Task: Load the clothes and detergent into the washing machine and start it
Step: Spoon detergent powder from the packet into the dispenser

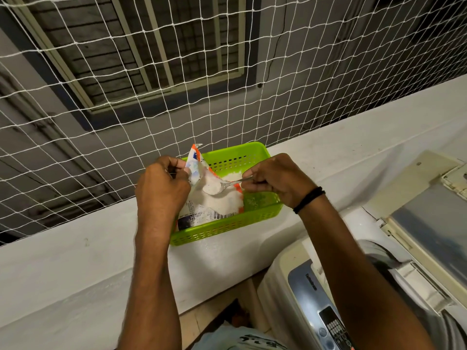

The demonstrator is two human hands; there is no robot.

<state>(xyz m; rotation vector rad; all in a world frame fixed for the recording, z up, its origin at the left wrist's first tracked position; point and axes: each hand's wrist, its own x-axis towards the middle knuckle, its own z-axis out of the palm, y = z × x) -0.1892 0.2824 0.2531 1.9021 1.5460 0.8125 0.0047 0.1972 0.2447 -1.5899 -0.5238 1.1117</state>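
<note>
An opened detergent bag [199, 213] full of white powder lies in a green plastic basket [227, 228] on a white ledge. My left hand [161, 188] pinches the bag's torn upper edge and holds it open. My right hand [275, 180] grips a metal spoon [222, 185] by its handle; the bowl is heaped with powder and hovers over the bag's mouth. The washing machine [316, 286] stands at the lower right with its lid [429, 223] raised. Its drum is mostly hidden behind my right forearm.
The white ledge [75, 261] runs across the view, with a white safety net [126, 109] rising right behind the basket. The machine's control panel [333, 327] faces me at the bottom right. A narrow gap of floor shows between ledge and machine.
</note>
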